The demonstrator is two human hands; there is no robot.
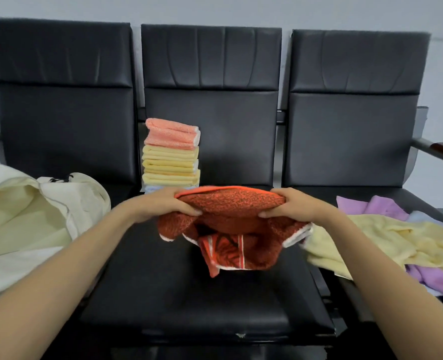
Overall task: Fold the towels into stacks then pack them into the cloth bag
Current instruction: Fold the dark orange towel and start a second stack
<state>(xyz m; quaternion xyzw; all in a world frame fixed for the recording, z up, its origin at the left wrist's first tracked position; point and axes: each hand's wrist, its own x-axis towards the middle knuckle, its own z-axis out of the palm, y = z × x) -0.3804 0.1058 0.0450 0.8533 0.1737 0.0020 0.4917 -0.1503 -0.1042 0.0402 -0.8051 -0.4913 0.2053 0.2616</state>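
Two bare forearms extend forward from the bottom corners of the view over the middle seat [189, 294] of a row of three black padded chairs. The left hand [163, 203] and the right hand [290, 205] each pinch one side of an orange towel [230, 203], thumbs underneath and fingers curled over the top edge. The towel is held above the middle seat, stretched flat between the hands at the top, with its lower part hanging in loose folds that show a white border. On the left seat lies the cream cloth bag [33, 214], its mouth open toward the camera. On the right seat lies a loose pile of unfolded towels [386, 240], yellow and purple, just beside the right wrist. Behind the left hand, at the back of the middle seat, stands a stack of folded towels [171, 157]: pink on top, yellow below, against the backrest [215, 74].
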